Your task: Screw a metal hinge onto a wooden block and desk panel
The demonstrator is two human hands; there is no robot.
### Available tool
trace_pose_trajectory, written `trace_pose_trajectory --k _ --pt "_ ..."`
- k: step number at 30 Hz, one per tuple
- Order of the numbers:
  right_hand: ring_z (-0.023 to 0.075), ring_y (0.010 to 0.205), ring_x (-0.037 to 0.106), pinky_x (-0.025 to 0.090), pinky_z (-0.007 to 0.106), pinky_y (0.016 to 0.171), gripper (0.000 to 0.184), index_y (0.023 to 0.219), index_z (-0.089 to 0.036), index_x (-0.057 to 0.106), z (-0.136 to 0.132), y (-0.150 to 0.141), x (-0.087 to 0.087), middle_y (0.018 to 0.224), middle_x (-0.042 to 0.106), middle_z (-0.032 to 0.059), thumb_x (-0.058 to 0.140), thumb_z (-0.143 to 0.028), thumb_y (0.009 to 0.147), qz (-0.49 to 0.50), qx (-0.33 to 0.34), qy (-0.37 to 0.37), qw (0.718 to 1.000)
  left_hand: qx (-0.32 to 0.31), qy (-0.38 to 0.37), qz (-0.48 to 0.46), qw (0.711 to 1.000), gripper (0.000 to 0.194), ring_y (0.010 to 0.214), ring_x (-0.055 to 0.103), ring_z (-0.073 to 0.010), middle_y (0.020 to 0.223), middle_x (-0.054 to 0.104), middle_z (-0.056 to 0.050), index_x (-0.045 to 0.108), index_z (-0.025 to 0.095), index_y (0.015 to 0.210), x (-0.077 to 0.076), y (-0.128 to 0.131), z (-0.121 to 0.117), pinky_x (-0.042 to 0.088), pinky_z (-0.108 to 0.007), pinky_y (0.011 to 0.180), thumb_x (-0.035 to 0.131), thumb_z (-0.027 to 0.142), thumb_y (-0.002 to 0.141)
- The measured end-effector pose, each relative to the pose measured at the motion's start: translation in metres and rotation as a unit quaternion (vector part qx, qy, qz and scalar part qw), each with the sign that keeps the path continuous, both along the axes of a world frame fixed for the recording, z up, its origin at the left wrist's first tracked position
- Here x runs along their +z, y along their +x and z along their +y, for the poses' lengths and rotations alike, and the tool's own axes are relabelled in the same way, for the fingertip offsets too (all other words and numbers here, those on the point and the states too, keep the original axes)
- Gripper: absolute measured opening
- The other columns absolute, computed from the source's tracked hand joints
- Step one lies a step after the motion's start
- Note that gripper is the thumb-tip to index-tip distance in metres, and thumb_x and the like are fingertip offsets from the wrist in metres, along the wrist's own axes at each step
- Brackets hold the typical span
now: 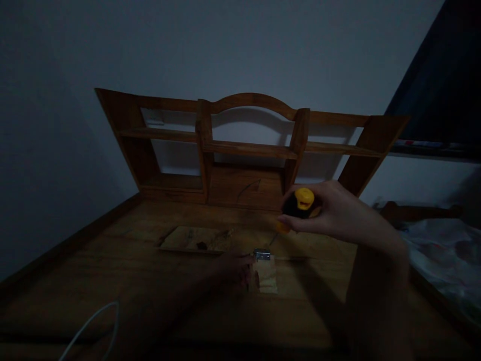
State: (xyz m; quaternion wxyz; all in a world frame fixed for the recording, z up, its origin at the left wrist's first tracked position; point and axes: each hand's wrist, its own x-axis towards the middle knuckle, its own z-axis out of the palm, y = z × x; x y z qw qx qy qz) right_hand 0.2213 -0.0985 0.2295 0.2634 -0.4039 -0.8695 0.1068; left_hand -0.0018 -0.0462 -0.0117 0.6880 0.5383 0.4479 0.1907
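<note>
My right hand [319, 208] is closed around the handle of a yellow and black screwdriver [304, 198]. The screwdriver tilts, its thin shaft running down to the left, and the tip is close to a small metal hinge [262, 253]. The hinge lies at the far end of a small pale wood block [267, 276] on the wooden desktop [150, 281]. In deep shadow, my left hand [235, 268] rests with curled fingers against the left side of the block, one fingertip at the hinge's left end. Whether the tip sits in a screw is too dark to tell.
A longer pale wood board [188, 238] with dark bits on it lies left of the hinge. Behind stands a wooden shelf unit [251, 149] against the wall. A white cable [92, 318] loops at the lower left. Pale plastic bags [443, 250] are at the right.
</note>
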Motion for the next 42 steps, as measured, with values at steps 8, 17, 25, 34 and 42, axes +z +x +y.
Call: trace_pose_trajectory --k 8,17,25,34,42 --pt "0.0121 0.061 0.056 0.038 0.024 0.055 0.029 0.085 -0.017 0.070 0.014 -0.012 -0.005 0.069 0.065 -0.0006 0.072 -0.046 0.080 -0.027 0.045 -0.038 0.998 0.007 -0.040 -0.025 0.999 0.041 0.045 0.054 -0.0124 0.057 0.063 -0.002 0.064 0.013 0.084 0.009 -0.003 -0.008 0.040 -0.024 0.047 0.065 0.054 0.079" --pt "0.0119 0.063 0.054 0.035 0.025 0.057 0.032 0.081 -0.016 0.069 0.019 -0.023 -0.010 0.071 0.066 -0.0003 0.070 -0.049 0.082 -0.043 0.047 -0.012 0.998 -0.012 -0.003 0.002 1.000 0.046 0.044 0.053 -0.0120 0.057 0.062 -0.003 0.061 0.013 0.080 0.009 -0.002 -0.006 0.041 -0.024 0.047 0.060 0.059 0.081" --pt "0.0115 0.062 0.053 0.034 0.026 0.058 0.029 0.079 -0.016 0.069 0.017 -0.029 -0.012 0.069 0.065 -0.0011 0.070 -0.045 0.083 -0.056 0.041 0.008 0.998 -0.002 -0.008 0.004 1.000 0.044 0.045 0.054 -0.0120 0.059 0.064 -0.003 0.060 0.013 0.078 0.014 -0.004 -0.010 0.041 -0.024 0.049 0.058 0.056 0.086" --pt "0.0121 0.062 0.052 0.033 0.026 0.059 0.029 0.077 -0.017 0.068 0.021 -0.030 -0.015 0.068 0.064 -0.0009 0.069 -0.045 0.082 -0.050 0.048 0.000 0.998 -0.013 0.004 0.006 1.000 0.046 0.045 0.054 -0.0120 0.058 0.063 -0.002 0.061 0.013 0.077 0.007 -0.004 -0.006 0.041 -0.025 0.048 0.059 0.059 0.082" --pt "0.0100 0.060 0.048 0.029 0.026 0.058 0.028 0.073 -0.017 0.065 0.021 -0.036 -0.017 0.064 0.059 -0.0030 0.068 -0.044 0.082 -0.045 0.054 -0.016 0.997 0.002 -0.006 0.016 1.000 0.044 0.044 0.053 -0.0115 0.055 0.061 -0.001 0.057 0.015 0.071 0.010 -0.001 -0.008 0.039 -0.024 0.047 0.059 0.057 0.082"
